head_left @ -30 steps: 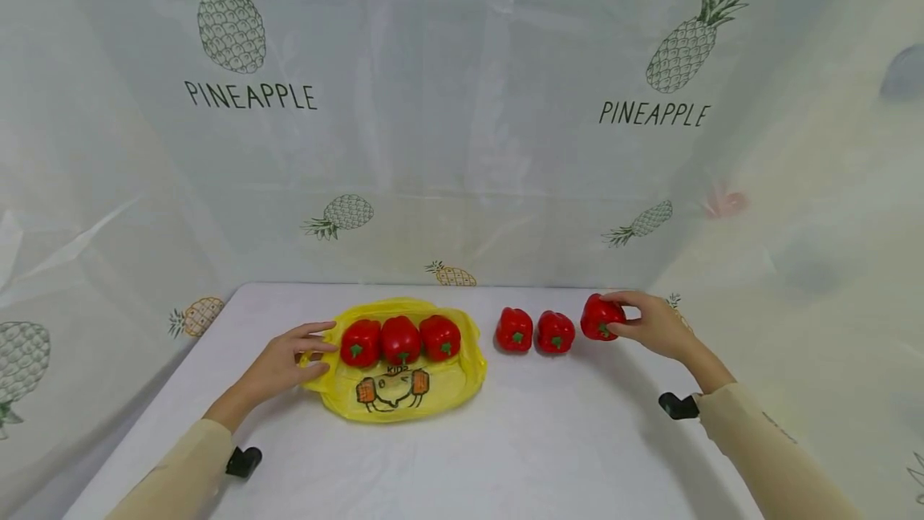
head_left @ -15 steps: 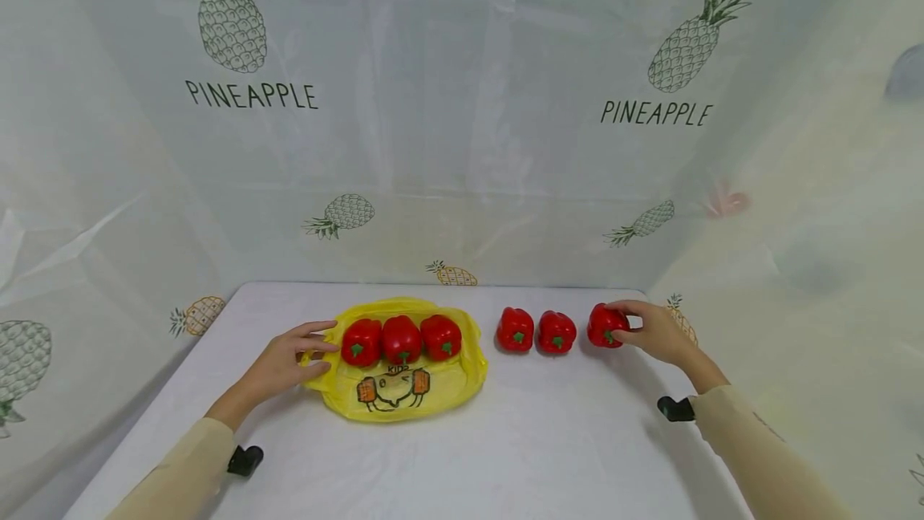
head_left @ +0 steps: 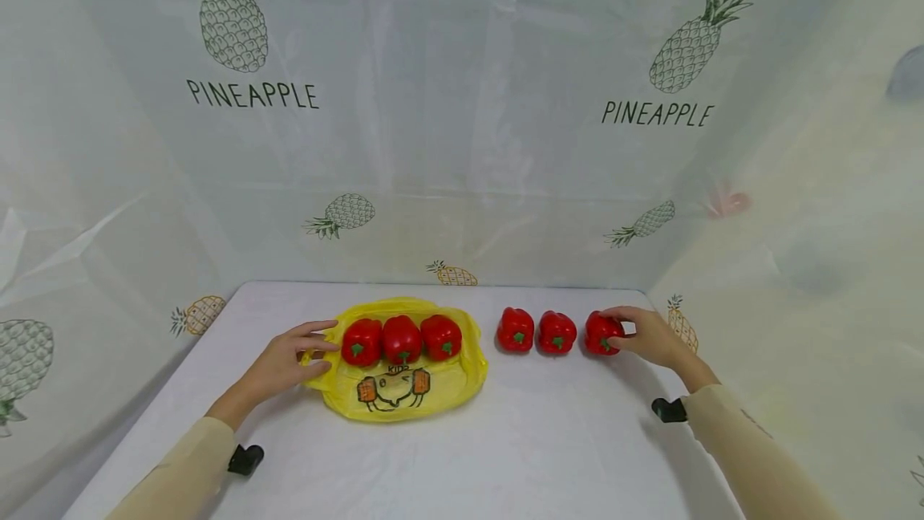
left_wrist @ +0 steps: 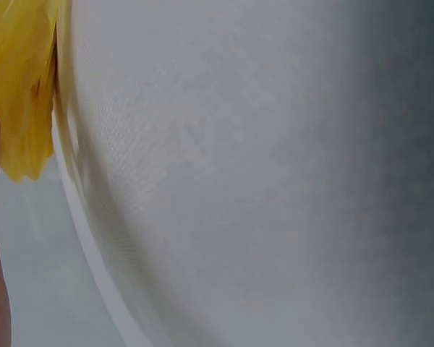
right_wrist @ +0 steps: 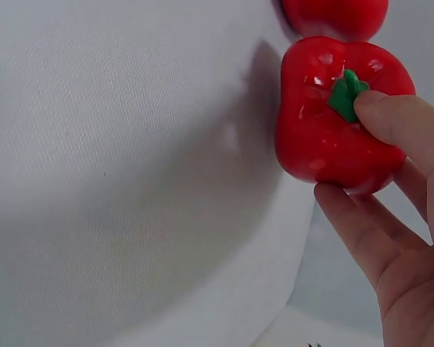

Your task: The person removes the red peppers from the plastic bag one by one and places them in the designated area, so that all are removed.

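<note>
My right hand (head_left: 653,335) grips a glossy red bell pepper (head_left: 601,333) low over the table at the right end of a row. In the right wrist view, the thumb presses beside the green stem of this pepper (right_wrist: 325,137) while fingers support its side. Left of it on the table sit two more bell peppers, a nearer one (head_left: 557,332) and a farther one (head_left: 516,330). My left hand (head_left: 277,363) rests with spread, relaxed fingers at the left edge of a yellow plastic bag (head_left: 447,392), spread out like a tray. Three bell peppers (head_left: 401,339) stand side by side on it.
The white table (head_left: 505,456) ends at a back edge just behind the peppers. A pale curtain (head_left: 462,143) printed with pineapples rises behind and around both sides. A cartoon face is printed on the bag's front part.
My right hand has lowered the bell pepper toward the table, bringing it level with the other two in the row. The left hand and the bag have stayed put.
</note>
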`<state>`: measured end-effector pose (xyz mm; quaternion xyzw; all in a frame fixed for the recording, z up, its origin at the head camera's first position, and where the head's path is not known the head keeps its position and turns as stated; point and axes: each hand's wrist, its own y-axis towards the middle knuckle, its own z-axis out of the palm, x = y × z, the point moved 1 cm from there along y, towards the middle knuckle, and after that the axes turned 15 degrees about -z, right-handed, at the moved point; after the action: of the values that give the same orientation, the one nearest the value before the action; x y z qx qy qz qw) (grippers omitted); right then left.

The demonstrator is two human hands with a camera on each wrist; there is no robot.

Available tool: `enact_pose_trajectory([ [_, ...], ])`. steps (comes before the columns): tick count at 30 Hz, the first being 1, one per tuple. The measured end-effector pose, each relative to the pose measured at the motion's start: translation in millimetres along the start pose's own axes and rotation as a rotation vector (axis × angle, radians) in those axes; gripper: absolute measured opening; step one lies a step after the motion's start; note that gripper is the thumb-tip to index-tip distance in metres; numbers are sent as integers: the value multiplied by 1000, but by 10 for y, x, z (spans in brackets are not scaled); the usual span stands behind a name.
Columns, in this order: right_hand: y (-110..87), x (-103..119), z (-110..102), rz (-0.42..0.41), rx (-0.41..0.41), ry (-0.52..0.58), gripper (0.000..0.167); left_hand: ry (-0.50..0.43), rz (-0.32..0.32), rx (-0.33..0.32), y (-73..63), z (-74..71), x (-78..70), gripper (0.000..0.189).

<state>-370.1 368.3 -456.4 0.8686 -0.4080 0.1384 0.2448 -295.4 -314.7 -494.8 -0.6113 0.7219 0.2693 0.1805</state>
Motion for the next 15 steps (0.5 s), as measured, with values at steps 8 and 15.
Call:
enact_pose_trajectory([
  [8,33,83,14,30,34,37,49,-3,-16,6,-15,-12,-29,29],
  [15,40,139,11,57,49,55,49,-7,-24,13,-21,-16,-40,28],
])
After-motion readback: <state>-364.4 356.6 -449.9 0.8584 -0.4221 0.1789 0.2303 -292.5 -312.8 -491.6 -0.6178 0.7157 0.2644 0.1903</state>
